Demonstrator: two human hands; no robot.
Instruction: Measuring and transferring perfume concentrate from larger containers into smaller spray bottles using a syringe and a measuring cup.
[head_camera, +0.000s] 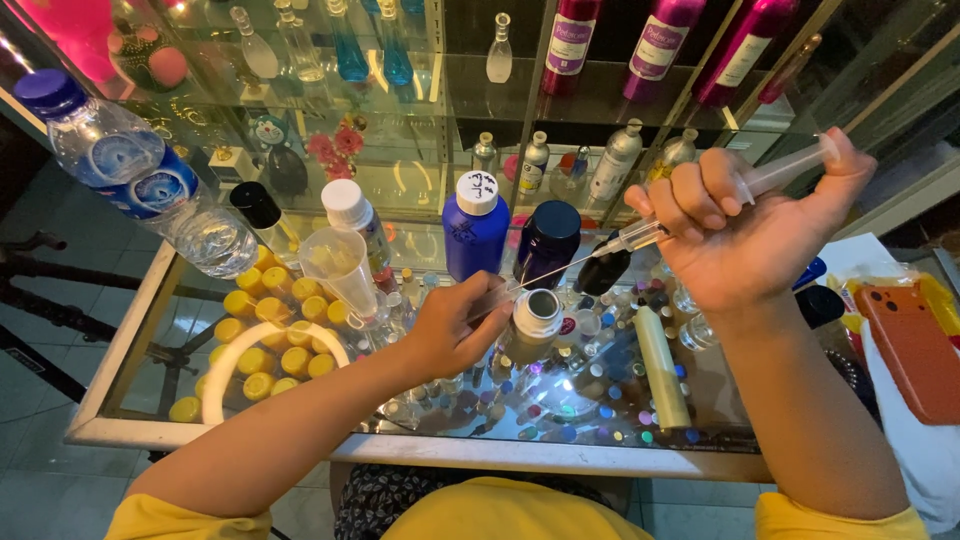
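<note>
Yellow sleeves at the bottom, so that's you leaning over the glass bench (300, 440). Your left hand (455, 330) has its fingers curled tight around a small clear vial (497, 292), held just beside the open white-necked bottle (537, 315). Your right hand (745, 235) is fisted around the syringe (700, 205), thumb on the plunger, and the long needle (550, 270) slants down to the vial's mouth. My guess at the risk: press too hard and liquid overshoots that narrow mouth onto the glass, or the tip slips and pricks your left fingers. Your forearm is also near the loose yellow caps (270, 330). Further back stand a blue bottle (475, 225), a dark bottle (548, 240) and a tilted water bottle (130, 170).
</note>
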